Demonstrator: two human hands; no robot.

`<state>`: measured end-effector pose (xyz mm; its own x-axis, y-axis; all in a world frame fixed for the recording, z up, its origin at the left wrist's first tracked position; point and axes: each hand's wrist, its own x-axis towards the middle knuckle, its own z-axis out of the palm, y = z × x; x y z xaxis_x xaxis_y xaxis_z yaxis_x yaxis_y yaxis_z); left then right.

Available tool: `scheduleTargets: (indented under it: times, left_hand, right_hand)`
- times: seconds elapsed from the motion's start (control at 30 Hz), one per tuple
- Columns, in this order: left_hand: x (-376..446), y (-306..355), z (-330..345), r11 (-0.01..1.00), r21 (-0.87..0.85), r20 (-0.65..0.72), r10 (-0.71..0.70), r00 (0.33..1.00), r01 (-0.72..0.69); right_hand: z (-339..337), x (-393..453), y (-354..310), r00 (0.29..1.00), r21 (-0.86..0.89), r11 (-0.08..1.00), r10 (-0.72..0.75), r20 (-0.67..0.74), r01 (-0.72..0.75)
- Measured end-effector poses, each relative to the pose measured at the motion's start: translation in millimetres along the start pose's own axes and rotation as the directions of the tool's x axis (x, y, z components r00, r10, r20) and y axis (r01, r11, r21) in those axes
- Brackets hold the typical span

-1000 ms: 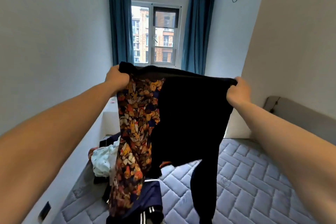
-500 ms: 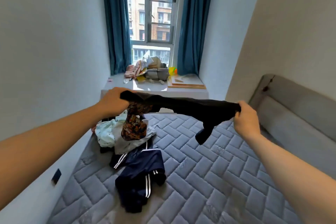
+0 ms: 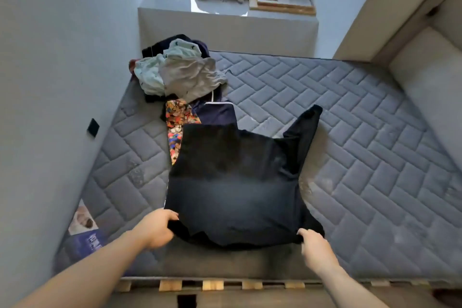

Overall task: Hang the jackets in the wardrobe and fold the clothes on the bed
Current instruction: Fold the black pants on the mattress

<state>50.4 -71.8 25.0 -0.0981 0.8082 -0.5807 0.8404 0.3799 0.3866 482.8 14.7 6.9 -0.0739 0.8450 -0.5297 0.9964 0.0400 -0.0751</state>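
Observation:
A black top (image 3: 232,182) lies spread on the grey quilted mattress (image 3: 362,147), one sleeve reaching toward the far right. My left hand (image 3: 157,229) grips its near left corner. My right hand (image 3: 313,245) pinches its near right corner. An orange floral garment (image 3: 177,127) lies partly under the top's far left edge. Beside the floral garment, a navy garment with white stripes (image 3: 215,112) shows just beyond the top. A heap of pale and dark clothes (image 3: 180,70) sits by the left wall.
A grey ledge (image 3: 225,25) at the far end carries bags and clutter below the window. The padded headboard (image 3: 430,77) runs along the right. Wooden slats (image 3: 212,285) show at the near bed edge. A booklet (image 3: 85,237) lies at the near left corner.
I have lowered the black top from held up in the air down flat onto the mattress. The view has tilted from the window down to the bed.

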Motion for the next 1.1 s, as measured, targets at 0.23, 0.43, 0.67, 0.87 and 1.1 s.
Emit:
scheduleTargets:
  times: [0.23, 0.43, 0.67, 0.87, 1.1]
  left_hand:
    - [-21.5, -15.3, 125.8, 0.985, 0.130, 0.268, -0.147, 0.952, 0.115]
    - [-22.4, -10.6, 117.2, 0.971, 0.106, 0.238, -0.233, 0.943, 0.213]
    - [28.3, -21.5, 28.4, 0.975, 0.025, 0.016, -0.220, 0.975, 0.219]
    - [117.2, -46.9, -43.5, 0.956, -0.149, -0.107, -0.270, 0.957, 0.253]
    - [235.5, -82.1, -74.5, 0.869, -0.406, -0.157, -0.371, 0.915, 0.283]
  right_hand:
    - [83.0, -28.5, 29.8, 0.961, -0.120, 0.993, 0.016, 0.276, 0.017]
    - [61.5, -25.3, 24.7, 0.952, -0.054, 0.998, 0.028, 0.306, -0.012]
    - [-5.1, 26.6, -43.9, 0.978, 0.080, 0.995, -0.081, 0.195, 0.066]
    - [-28.9, 91.5, -126.4, 0.980, 0.181, 0.976, -0.148, 0.134, 0.123]
    - [-19.2, 182.0, -212.5, 0.975, 0.223, 0.967, -0.161, 0.150, 0.125]
